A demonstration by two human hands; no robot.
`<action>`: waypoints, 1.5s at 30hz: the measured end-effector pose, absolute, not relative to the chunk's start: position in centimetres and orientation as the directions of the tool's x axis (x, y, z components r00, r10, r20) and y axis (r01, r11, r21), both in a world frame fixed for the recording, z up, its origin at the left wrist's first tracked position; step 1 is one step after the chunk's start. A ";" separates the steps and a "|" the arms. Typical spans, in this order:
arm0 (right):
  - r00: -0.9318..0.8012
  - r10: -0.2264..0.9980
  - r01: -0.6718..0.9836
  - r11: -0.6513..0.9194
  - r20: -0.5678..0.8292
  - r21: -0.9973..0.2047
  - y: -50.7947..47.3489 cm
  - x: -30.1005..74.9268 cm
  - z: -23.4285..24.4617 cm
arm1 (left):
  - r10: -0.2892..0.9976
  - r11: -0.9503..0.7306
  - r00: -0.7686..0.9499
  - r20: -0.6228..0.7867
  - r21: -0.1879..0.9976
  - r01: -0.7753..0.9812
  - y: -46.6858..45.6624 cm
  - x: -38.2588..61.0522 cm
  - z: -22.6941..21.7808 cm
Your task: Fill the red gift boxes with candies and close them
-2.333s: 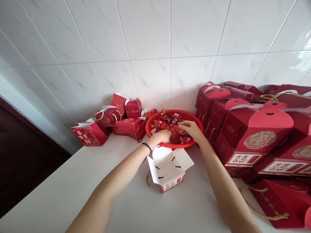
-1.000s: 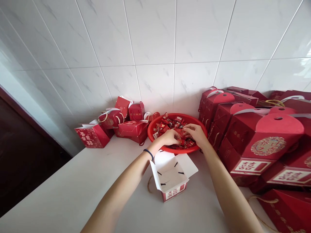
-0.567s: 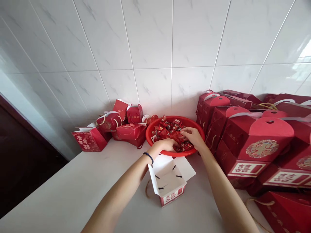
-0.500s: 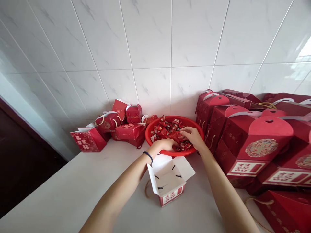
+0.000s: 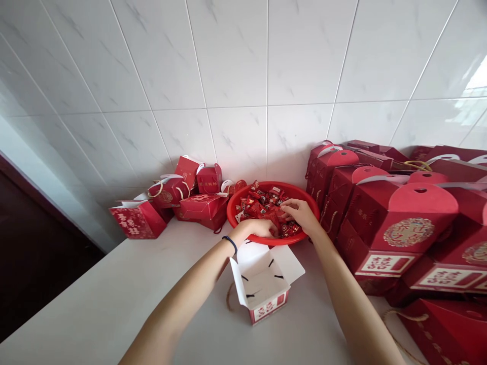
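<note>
A round red basin (image 5: 233,219) holds a heap of red-wrapped candies (image 5: 255,205). Over its near rim reaches my left hand (image 5: 262,228), with a dark band at the wrist and the fingers curled down among the candies; what they grip, if anything, is hidden. My right hand (image 5: 300,214) comes in from the right side of the basin. Its fingers are bent and slightly apart over the candies, with nothing plainly held. In front of the basin stands a red and white gift box (image 5: 262,291), its flaps spread and its white inside showing, between my forearms.
Stacked red gift boxes (image 5: 403,218) crowd the right side. Several smaller red boxes (image 5: 201,205) and a red paper bag (image 5: 139,220) stand at the back left. The white table (image 5: 163,284) meets a tiled wall (image 5: 236,76) behind the basin.
My left hand has shifted slightly to the right among the candies, its fingers drawn in. The right hand has barely moved; the box stays where it was.
</note>
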State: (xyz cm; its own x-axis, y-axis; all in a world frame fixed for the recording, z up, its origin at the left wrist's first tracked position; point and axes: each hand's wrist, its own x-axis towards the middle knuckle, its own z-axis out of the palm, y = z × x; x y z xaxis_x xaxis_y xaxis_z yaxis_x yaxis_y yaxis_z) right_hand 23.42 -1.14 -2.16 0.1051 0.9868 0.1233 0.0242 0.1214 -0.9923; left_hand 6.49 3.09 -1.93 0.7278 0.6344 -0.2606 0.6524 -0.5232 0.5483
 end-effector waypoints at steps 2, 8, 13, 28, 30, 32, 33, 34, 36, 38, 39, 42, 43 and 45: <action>0.102 0.987 0.020 0.124 0.125 -0.992 -1.2 23.4 -2.1 | 0.612 -0.506 0.744 -0.268 0.591 0.628 2.9 6.4 -1.5; 0.099 0.987 0.004 0.125 0.125 -0.992 -1.0 23.6 -2.2 | 0.724 -0.465 0.690 0.000 0.739 0.488 2.1 6.1 -0.4; 0.013 0.997 -0.009 0.073 0.073 -0.997 -1.3 23.4 -1.8 | 0.806 -0.469 0.558 0.197 0.788 0.399 2.4 6.0 -0.5; -0.019 0.999 -0.095 0.029 0.030 -0.995 -1.4 23.5 -1.7 | 0.877 -0.357 0.420 0.234 0.902 0.243 3.4 5.9 -1.5; -0.008 0.999 -0.099 0.035 0.036 -0.994 -1.4 23.5 -1.6 | 0.870 -0.341 0.443 0.217 0.914 0.221 3.3 6.0 -1.7; 0.004 0.999 -0.104 0.044 0.044 -0.994 -1.3 23.6 -1.6 | 0.861 -0.325 0.467 0.203 0.925 0.197 3.3 6.2 -1.9; 0.009 0.999 -0.107 0.049 0.049 -0.993 -1.3 23.6 -1.6 | 0.857 -0.322 0.474 0.201 0.928 0.189 3.3 6.3 -2.1; 0.011 0.999 -0.109 0.054 0.053 -0.993 -1.3 23.6 -1.6 | 0.855 -0.324 0.477 0.204 0.928 0.185 3.3 6.4 -2.2; 0.008 0.998 -0.114 0.062 0.062 -0.992 -1.3 23.7 -1.6 | 0.852 -0.343 0.476 0.219 0.920 0.190 3.4 6.4 -2.3; 0.000 0.998 -0.115 0.066 0.066 -0.991 -1.3 23.7 -1.6 | 0.846 -0.375 0.475 0.241 0.902 0.211 3.5 6.3 -2.2; -0.006 0.998 -0.115 0.066 0.067 -0.991 -1.3 23.7 -1.6 | 0.842 -0.395 0.476 0.254 0.891 0.223 3.6 6.3 -2.2; -0.020 0.997 -0.112 0.066 0.069 -0.991 -1.3 23.8 -1.7 | 0.828 -0.445 0.480 0.290 0.861 0.248 3.8 6.1 -2.0; -0.022 0.997 -0.112 0.067 0.070 -0.991 -1.2 23.8 -1.7 | 0.826 -0.454 0.479 0.298 0.855 0.251 3.9 6.1 -1.9; -0.021 0.997 -0.113 0.076 0.079 -0.991 -1.1 23.9 -1.8 | 0.826 -0.458 0.475 0.302 0.852 0.254 3.8 6.1 -1.9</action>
